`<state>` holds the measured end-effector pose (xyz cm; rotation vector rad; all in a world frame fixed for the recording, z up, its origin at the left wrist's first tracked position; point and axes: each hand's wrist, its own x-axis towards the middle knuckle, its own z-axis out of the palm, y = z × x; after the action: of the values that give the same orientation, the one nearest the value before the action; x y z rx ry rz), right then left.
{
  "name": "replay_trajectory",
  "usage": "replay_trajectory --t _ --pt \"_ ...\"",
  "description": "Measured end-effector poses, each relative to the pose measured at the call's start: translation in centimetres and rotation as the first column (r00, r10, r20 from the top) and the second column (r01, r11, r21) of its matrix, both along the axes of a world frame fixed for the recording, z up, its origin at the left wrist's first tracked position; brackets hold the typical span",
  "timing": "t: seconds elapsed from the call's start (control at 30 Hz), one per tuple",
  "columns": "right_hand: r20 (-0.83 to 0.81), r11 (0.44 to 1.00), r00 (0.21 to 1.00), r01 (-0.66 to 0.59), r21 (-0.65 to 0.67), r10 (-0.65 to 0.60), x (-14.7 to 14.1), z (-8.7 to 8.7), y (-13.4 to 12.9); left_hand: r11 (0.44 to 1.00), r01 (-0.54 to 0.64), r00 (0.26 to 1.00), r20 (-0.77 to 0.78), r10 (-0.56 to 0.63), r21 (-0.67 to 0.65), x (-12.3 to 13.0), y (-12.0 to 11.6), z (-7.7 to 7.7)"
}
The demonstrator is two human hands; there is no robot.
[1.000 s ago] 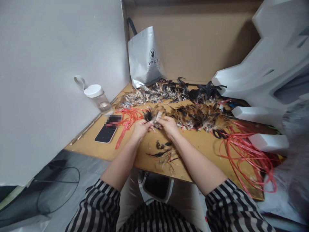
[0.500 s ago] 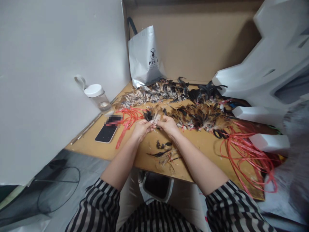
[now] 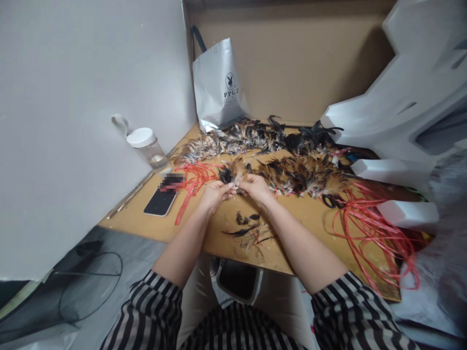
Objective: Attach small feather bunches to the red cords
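My left hand (image 3: pixel 218 194) and my right hand (image 3: pixel 256 188) meet over the middle of the table. Fingertips of both pinch the base of a small feather bunch (image 3: pixel 238 170), brown with a dark tuft on its left side. Right beside it lies a long row of brown and black feathers (image 3: pixel 302 174). Nearer my body, some loose feathers (image 3: pixel 251 233) are scattered between my forearms. Red plastic ribbon strips (image 3: pixel 195 177) lie just left of my left hand. Whether a strip runs between my fingers is too small to tell.
Behind are speckled feathers (image 3: pixel 219 146), black feathers (image 3: pixel 314 136) and a silver bag (image 3: pixel 217 90). A jar (image 3: pixel 146 146) and phone (image 3: pixel 160 200) are at left. Black-handled scissors (image 3: pixel 332 201), red ribbon (image 3: pixel 372 233) and white foam pieces (image 3: pixel 406 214) sit at right.
Both hands stay at nearly the same place, still pinching the feather bunch. The fingers have shifted only slightly.
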<state>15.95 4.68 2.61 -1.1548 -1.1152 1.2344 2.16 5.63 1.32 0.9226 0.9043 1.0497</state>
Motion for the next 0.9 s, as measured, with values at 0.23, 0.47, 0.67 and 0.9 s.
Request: replay_trajectory --t 0.23,0.47,0.67,0.9 --pt "0.017 1.0 1.0 -0.005 0.021 0.004 0.13 -0.02 -0.07 0.998 0.059 0.998 -0.004 -0.059 -0.015 -0.19 -0.03 0.07" --pt "0.001 0.998 0.999 -0.04 0.044 0.04 0.16 0.05 -0.01 0.995 0.098 0.995 -0.002 -0.098 -0.017 -0.33 0.18 -0.42" --pt "0.072 0.994 0.997 -0.001 0.105 -0.006 0.18 -0.21 0.18 0.992 0.117 0.993 -0.001 -0.117 -0.042 -0.35 0.1 -0.39" --pt "-0.225 0.998 0.973 -0.061 -0.019 0.055 0.15 -0.04 0.16 0.998 0.067 0.996 0.06 -0.067 0.001 -0.32 0.32 -0.44"
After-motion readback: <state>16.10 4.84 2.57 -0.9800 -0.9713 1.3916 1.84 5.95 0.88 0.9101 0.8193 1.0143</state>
